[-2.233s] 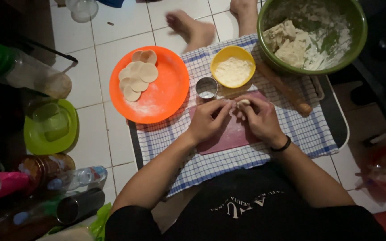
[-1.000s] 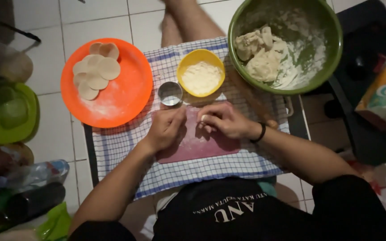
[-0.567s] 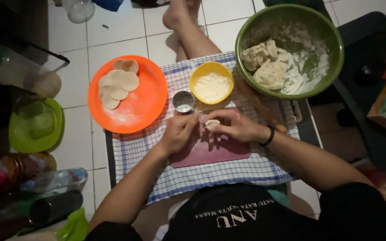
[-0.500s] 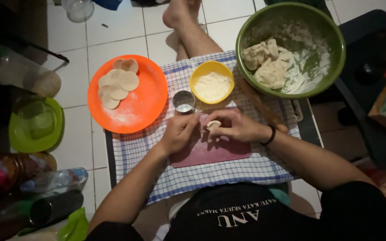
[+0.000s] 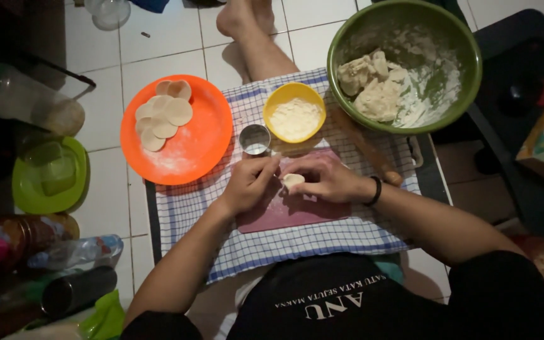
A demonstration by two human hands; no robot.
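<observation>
1. Orange plate (image 5: pixel 190 151), left of the pink board (image 5: pixel 284 214), carries a stack of round dough discs (image 5: pixel 164 113) at its upper left.
2. Left hand (image 5: pixel 247 186) rests on the board's upper left part, fingers (image 5: pixel 266 167) curled around the left side of a small dough piece (image 5: pixel 293 181).
3. Small metal cup (image 5: pixel 255 139) stands just above the board.
4. Yellow bowl of flour (image 5: pixel 294 113) sits above the board.
5. Right hand (image 5: pixel 332 182) pinches the same dough piece from its right, fingers closed on it over the board.
6. Green bowl (image 5: pixel 467 63) with dough lumps (image 5: pixel 373 85) lies up and right of the board.
</observation>
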